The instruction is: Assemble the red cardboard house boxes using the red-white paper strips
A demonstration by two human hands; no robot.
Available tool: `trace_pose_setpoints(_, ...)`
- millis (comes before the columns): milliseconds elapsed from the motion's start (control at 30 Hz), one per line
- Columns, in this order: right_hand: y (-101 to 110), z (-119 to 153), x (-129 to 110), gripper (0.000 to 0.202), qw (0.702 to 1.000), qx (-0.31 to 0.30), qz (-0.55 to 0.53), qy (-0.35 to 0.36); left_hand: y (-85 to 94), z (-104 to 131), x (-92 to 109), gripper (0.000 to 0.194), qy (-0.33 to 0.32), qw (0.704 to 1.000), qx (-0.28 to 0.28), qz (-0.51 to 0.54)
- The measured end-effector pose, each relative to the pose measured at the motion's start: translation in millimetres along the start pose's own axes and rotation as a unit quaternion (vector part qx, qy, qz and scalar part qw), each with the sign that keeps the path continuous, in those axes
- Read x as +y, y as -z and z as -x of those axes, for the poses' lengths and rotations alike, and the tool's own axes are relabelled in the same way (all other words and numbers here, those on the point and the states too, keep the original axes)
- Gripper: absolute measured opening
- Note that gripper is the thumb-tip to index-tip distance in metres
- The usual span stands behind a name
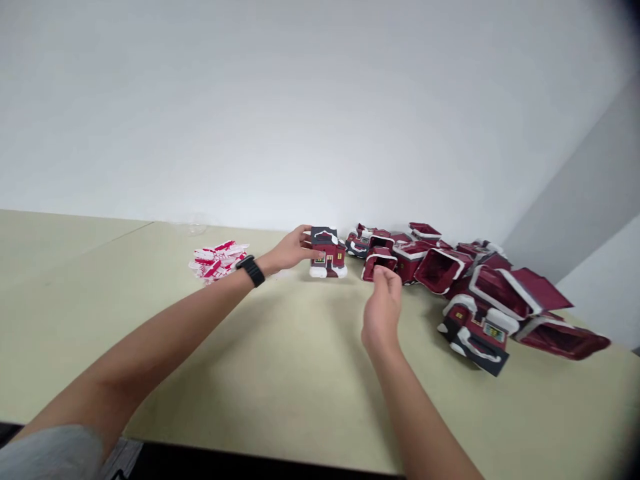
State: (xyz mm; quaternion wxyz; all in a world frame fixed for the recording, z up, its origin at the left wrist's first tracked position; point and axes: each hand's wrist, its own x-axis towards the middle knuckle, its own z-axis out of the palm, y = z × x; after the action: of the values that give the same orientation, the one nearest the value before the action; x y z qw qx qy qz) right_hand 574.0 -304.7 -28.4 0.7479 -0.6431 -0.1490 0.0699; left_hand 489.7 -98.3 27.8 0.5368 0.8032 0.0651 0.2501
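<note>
My left hand (294, 251) grips a small dark-red house-shaped box (329, 257) by its left side, thumb across the front. It has a dark roof, white snow-like trim and yellow windows, and is upright at the table's far side. My right hand (384, 303) is closed, thumb and fingertips pressed together, in front of an open red box (371, 269) lying with its opening toward me. Whether the fingertips touch that box or hold anything small, I cannot make out.
Several more red house boxes (440, 270) are heaped on the right, many with open mouths. One closed-looking house (475, 333) lies tipped at the near right. Red-and-white flat pieces (220, 260) form a pile on the left. A clear plastic item (191, 228) lies behind, near the wall (280, 120).
</note>
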Motion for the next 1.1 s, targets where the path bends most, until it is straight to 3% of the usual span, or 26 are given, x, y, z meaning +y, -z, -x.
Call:
trace_pose_setpoints(67, 3.6, -4.2, -5.1, 0.054, 0.995, -0.021, -0.045, -0.082, 6.8, 33.5, 28.7, 0.063, 0.028, 0.997, -0.034, 0.06)
trace_pose_setpoints(100, 4.1, -3.0, -9.2, 0.057, 0.989, -0.059, -0.068, -0.113, 8.7, 49.8, 41.2, 0.061, 0.05, 0.994, -0.055, 0.082)
trace_pose_setpoints(167, 2.6, 6.0, -19.6, 0.063, 0.958, -0.201, -0.129, -0.156, 7.9, 78.5, 59.0, 0.059, 0.094, 0.984, -0.092, 0.118)
trace_pose_setpoints(267, -3.1, 28.8, -32.7, 0.065, 0.841, -0.444, -0.244, -0.192, -1.6, 107.1, 65.6, 0.053, 0.12, 0.983, -0.09, 0.11)
trace_pose_setpoints(333, -6.2, 40.9, -34.8, 0.054, 0.789, -0.508, -0.279, -0.204, -4.6, 116.7, 62.6, 0.052, 0.104, 0.993, -0.046, 0.011)
trace_pose_setpoints(400, -6.9, 45.7, -32.0, 0.048, 0.773, -0.52, -0.288, -0.222, 3.5, 121.6, 60.5, 0.058, 0.067, 0.985, 0.029, -0.155)
trace_pose_setpoints(433, -6.3, 45.4, -29.7, 0.046, 0.773, -0.518, -0.288, -0.227, 12.7, 123.4, 60.6, 0.061, 0.048, 0.966, 0.069, -0.245)
trace_pose_setpoints(533, -3.1, 38.8, -24.7, 0.043, 0.789, -0.498, -0.281, -0.227, 54.3, 130.3, 62.0, 0.048, 0.047, 0.866, 0.147, -0.476)
trace_pose_setpoints(600, -1.5, 34.1, -24.3, 0.042, 0.81, -0.469, -0.277, -0.218, 82.3, 136.6, 58.5, 0.038, 0.086, 0.793, 0.158, -0.583)
trace_pose_setpoints(667, -1.0, 31.5, -25.2, 0.041, 0.826, -0.444, -0.275, -0.214, 100.9, 142.7, 49.8, 0.032, 0.134, 0.741, 0.152, -0.641)
trace_pose_setpoints(767, -1.5, 30.8, -25.5, 0.041, 0.832, -0.433, -0.268, -0.219, 108.4, 147.9, 36.3, 0.027, 0.198, 0.711, 0.127, -0.663)
trace_pose_setpoints(833, -1.8, 31.1, -24.3, 0.04, 0.831, -0.435, -0.265, -0.223, 105.8, 148.5, 33.6, 0.029, 0.205, 0.707, 0.124, -0.666)
trace_pose_setpoints(900, -1.9, 31.6, -22.8, 0.041, 0.832, -0.438, -0.26, -0.221, 101.3, 148.3, 36.7, 0.033, 0.171, 0.722, 0.141, -0.656)
trace_pose_setpoints(1000, -2.5, 33.3, -21.1, 0.04, 0.841, -0.443, -0.236, -0.204, 89.0, 148.5, 45.4, 0.04, 0.076, 0.799, 0.139, -0.58)
trace_pose_setpoints(1100, -3.7, 37.0, -20.3, 0.039, 0.849, -0.442, -0.21, -0.202, 64.3, 149.8, 49.4, 0.042, -0.023, 0.87, 0.08, -0.486)
